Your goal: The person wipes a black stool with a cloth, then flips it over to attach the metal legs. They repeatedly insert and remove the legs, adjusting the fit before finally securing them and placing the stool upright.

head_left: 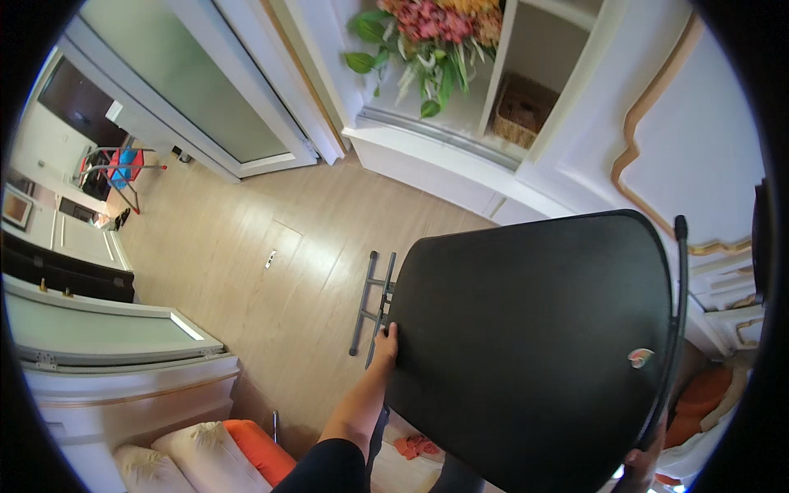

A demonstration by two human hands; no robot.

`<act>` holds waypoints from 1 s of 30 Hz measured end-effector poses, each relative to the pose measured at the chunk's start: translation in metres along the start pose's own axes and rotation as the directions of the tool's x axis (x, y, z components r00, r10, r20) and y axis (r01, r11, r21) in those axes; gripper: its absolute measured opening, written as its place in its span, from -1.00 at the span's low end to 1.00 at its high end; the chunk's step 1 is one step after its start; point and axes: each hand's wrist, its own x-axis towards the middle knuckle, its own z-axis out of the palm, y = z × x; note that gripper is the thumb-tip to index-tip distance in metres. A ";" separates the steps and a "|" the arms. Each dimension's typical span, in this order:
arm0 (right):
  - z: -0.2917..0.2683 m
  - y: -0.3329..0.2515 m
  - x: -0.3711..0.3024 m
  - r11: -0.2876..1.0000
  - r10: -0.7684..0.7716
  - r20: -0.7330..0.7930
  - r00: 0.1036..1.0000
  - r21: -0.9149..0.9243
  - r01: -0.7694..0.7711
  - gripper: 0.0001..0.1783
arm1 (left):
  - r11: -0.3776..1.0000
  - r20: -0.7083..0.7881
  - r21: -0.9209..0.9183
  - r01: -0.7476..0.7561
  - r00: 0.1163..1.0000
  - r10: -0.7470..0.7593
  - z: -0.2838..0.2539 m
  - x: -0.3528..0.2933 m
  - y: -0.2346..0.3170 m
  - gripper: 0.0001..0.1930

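Observation:
A large black folding table (526, 320) with rounded corners is tilted up in front of me, its smooth top facing me. Dark grey metal legs (364, 308) stick out past its left side, and a bar with a black end cap runs along its right side. My left hand (385, 343) is closed around the left edge beside the legs. At the lower right edge my right hand (645, 462) grips the table, partly hidden and in shadow. A small colourful sticker (640, 357) is stuck on the top near the right side.
Wood-look floor (304, 214) lies to the left. A frosted-glass door (214, 82) stands at the upper left. White shelving (427, 152) with flowers (444, 25) and a wicker basket (523, 107) is ahead. Cushions (201, 456) sit at lower left; a red-seated folding chair (123, 168) stands far left.

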 end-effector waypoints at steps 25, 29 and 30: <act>0.402 -0.246 -0.051 0.958 -0.123 0.491 0.863 0.285 -0.025 -0.47 | 0.312 0.371 0.580 -0.753 0.585 0.721 -0.334 -0.441 0.437 0.11; 0.355 -0.242 -0.029 0.946 0.130 0.503 0.854 0.196 -0.259 -0.47 | 0.369 0.232 0.654 -0.660 0.639 0.733 -0.352 -0.430 0.443 0.03; 0.342 -0.232 -0.019 0.934 0.177 0.490 0.854 0.191 -0.303 -0.46 | 0.376 0.204 0.682 -0.627 0.657 0.726 -0.359 -0.424 0.444 0.04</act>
